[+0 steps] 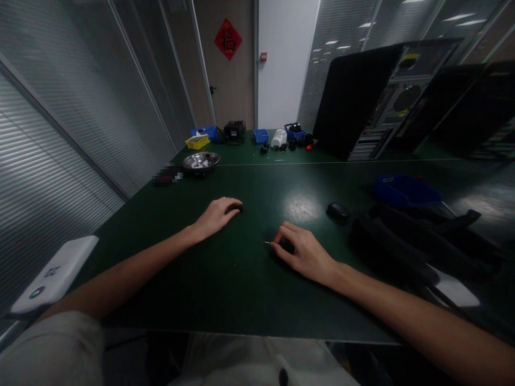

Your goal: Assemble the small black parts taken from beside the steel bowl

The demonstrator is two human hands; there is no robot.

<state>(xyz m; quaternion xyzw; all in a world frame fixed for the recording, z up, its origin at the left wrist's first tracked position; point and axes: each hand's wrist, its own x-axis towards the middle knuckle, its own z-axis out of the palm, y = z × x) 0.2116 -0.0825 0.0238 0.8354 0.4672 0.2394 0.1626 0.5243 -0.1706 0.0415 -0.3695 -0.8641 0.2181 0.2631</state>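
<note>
Both my hands rest on a dark green table. My left hand lies palm down, its fingers curled over a small dark object that is mostly hidden. My right hand is closed around a small dark tool whose thin metal tip sticks out to the left and touches the table. A black computer mouse lies just beyond my right hand.
A blue bin and dark gear sit at the right. A black computer case stands at the far right. A metal bowl, yellow bin and blue bins lie at the far end. A white device lies at the left edge.
</note>
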